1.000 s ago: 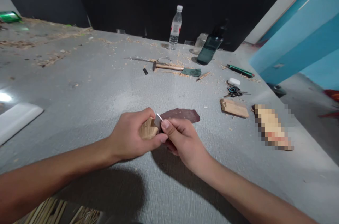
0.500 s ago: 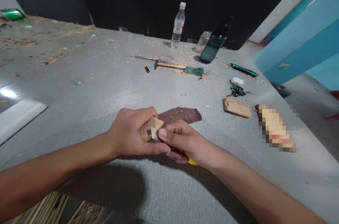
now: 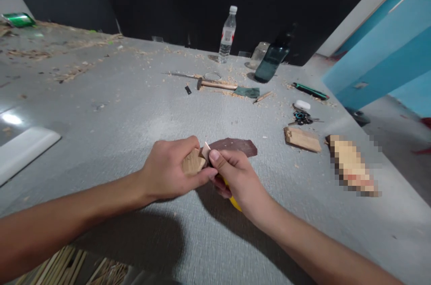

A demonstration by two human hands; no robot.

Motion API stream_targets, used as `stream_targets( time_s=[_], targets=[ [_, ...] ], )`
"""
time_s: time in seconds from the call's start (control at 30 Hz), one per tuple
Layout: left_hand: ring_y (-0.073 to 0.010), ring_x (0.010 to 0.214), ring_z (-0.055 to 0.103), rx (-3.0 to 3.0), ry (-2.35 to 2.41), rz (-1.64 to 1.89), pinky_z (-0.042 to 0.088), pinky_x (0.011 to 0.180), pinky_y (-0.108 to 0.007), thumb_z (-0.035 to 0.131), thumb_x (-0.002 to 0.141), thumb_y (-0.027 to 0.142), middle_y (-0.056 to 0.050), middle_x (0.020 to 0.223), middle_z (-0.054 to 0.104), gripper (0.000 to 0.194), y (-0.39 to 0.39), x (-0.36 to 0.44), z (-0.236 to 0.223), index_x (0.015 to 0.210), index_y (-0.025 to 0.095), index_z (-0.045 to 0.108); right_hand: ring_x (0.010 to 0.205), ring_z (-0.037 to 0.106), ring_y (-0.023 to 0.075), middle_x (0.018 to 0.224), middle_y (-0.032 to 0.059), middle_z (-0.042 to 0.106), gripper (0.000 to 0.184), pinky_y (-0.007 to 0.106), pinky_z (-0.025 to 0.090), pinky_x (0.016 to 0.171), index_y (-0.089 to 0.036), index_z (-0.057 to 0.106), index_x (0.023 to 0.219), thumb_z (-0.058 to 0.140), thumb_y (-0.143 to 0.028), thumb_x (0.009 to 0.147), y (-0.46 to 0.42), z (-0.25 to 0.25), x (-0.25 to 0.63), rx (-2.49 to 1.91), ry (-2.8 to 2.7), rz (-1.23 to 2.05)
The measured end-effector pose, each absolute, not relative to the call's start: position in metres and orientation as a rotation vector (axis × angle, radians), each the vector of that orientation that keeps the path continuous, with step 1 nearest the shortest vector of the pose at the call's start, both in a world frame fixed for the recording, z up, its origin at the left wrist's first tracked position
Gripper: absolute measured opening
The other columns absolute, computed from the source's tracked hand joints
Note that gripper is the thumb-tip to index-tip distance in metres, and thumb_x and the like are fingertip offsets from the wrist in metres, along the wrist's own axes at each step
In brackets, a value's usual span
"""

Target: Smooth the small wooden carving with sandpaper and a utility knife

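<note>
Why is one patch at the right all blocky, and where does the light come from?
Head view: the blocky patch is pixelated deliberately, hiding what lies there. Light falls from above, ahead: both hands cast shadows toward the camera; glare shines at left; background stays black.

Two hands work at the lower middle of the frame, the left hand [image 3: 168, 170] and the right hand [image 3: 237, 177], with one small wood block [image 3: 192, 162] between them. Toward the upper middle stand two bottles, one clear water bottle [image 3: 227, 36] and one dark green bottle [image 3: 271, 60], plus one glass jar [image 3: 259, 54]. On the counter [image 3: 117, 110] lie one hammer [image 3: 215, 84], one brown sandpaper sheet [image 3: 235, 146], one flat wood piece [image 3: 302, 139], one bunch of keys [image 3: 302, 117] and one green can [image 3: 18, 19] at the upper left.
</note>
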State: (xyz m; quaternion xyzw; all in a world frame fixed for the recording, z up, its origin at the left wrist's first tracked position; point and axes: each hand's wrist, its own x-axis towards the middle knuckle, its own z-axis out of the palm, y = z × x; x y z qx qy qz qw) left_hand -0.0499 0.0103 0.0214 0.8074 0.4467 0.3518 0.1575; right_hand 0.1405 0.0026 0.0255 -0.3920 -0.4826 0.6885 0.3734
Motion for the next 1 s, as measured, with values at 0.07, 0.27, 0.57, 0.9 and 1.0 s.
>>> stream_targets(
  time_s=[0.07, 0.27, 0.57, 0.9, 1.0],
  targets=[
    [-0.0090, 0.052, 0.046, 2.207, 1.241, 0.932, 0.033, 0.052, -0.022, 0.075, 0.088, 0.059, 0.007, 0.062, 0.054, 0.043, 0.011, -0.049, 0.021, 0.081, 0.020, 0.057, 0.042, 0.033, 0.0060, 0.050, -0.0084, 0.039, 0.063, 0.021, 0.024, 0.038, -0.022, 0.051, 0.061, 0.073, -0.074, 0.090, 0.004, 0.025, 0.141, -0.979, -1.256, 1.722],
    [-0.0090, 0.056, 0.043, 1.874, 1.068, 0.889, 0.033, 0.051, -0.021, 0.085, 0.079, 0.059, 0.009, 0.064, 0.052, 0.049, 0.014, -0.053, 0.018, 0.087, 0.021, 0.055, 0.039, 0.030, 0.0052, 0.049, -0.0089, 0.042, 0.060, 0.020, 0.022, 0.035, -0.022, 0.052, 0.064, 0.071, -0.071, 0.093, 0.007, 0.026, 0.145, -0.813, -1.324, 1.970],
    [-0.0079, 0.054, 0.043, 2.064, 1.037, 0.816, 0.031, 0.052, -0.020, 0.088, 0.076, 0.057, 0.011, 0.063, 0.050, 0.052, 0.013, -0.056, 0.023, 0.089, 0.022, 0.052, 0.038, 0.033, 0.0047, 0.049, -0.0089, 0.045, 0.056, 0.019, 0.025, 0.035, -0.020, 0.056, 0.065, 0.072, -0.065, 0.095, 0.012, 0.031, 0.154, -0.668, -1.442, 2.166],
    [-0.0096, 0.052, 0.041, 2.132, 1.213, 0.812, 0.028, 0.054, -0.024, 0.073, 0.089, 0.062, 0.007, 0.060, 0.049, 0.047, 0.010, -0.050, 0.019, 0.079, 0.020, 0.053, 0.038, 0.030, 0.0046, 0.047, -0.0096, 0.041, 0.061, 0.019, 0.021, 0.034, -0.021, 0.054, 0.062, 0.078, -0.071, 0.086, 0.018, 0.024, 0.148, -0.882, -1.383, 1.974],
    [-0.0102, 0.057, 0.042, 1.937, 1.134, 0.758, 0.030, 0.055, -0.024, 0.075, 0.089, 0.060, 0.007, 0.063, 0.049, 0.047, 0.011, -0.048, 0.018, 0.079, 0.020, 0.053, 0.039, 0.030, 0.0047, 0.048, -0.0100, 0.042, 0.059, 0.018, 0.022, 0.034, -0.021, 0.054, 0.065, 0.079, -0.071, 0.086, 0.017, 0.025, 0.146, -0.852, -1.319, 2.002]
  ],
)
